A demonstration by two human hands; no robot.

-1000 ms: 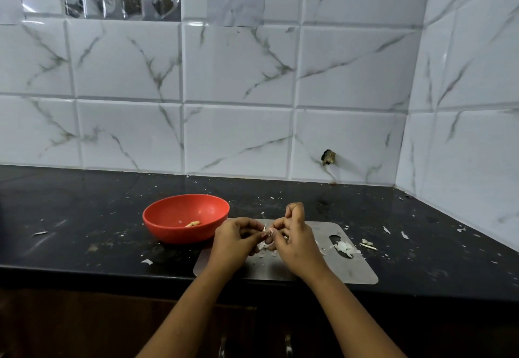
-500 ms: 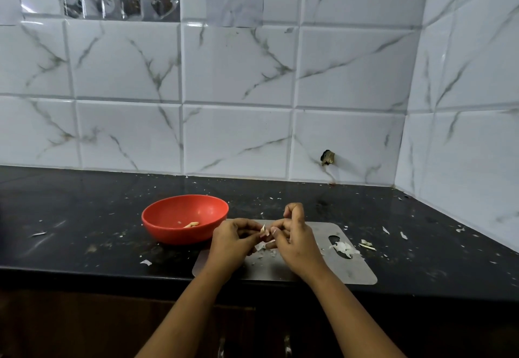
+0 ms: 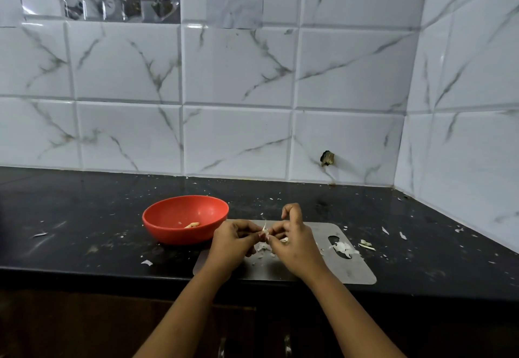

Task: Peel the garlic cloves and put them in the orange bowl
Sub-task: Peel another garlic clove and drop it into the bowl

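Observation:
The orange bowl point(image 3: 171, 214) stands on the black counter, left of my hands, with one peeled clove point(image 3: 192, 225) lying inside. Above the steel board point(image 3: 351, 270), my left hand point(image 3: 231, 244) and my right hand point(image 3: 295, 241) meet fingertip to fingertip. Between them they pinch a small garlic clove point(image 3: 264, 230) with a flap of white skin sticking up from it. Most of the clove is hidden by my fingers. Bits of peel point(image 3: 262, 247) lie on the board under my hands.
A heap of white garlic skin point(image 3: 343, 246) sits by the board's handle slot, and more scraps point(image 3: 365, 244) lie to its right. Flakes are scattered over the counter point(image 3: 84, 217). Tiled walls close the back and right. The counter's front edge runs just below the board.
My hands have stayed over the board with only small finger movements. A flap of skin now stands up from the clove between my fingertips.

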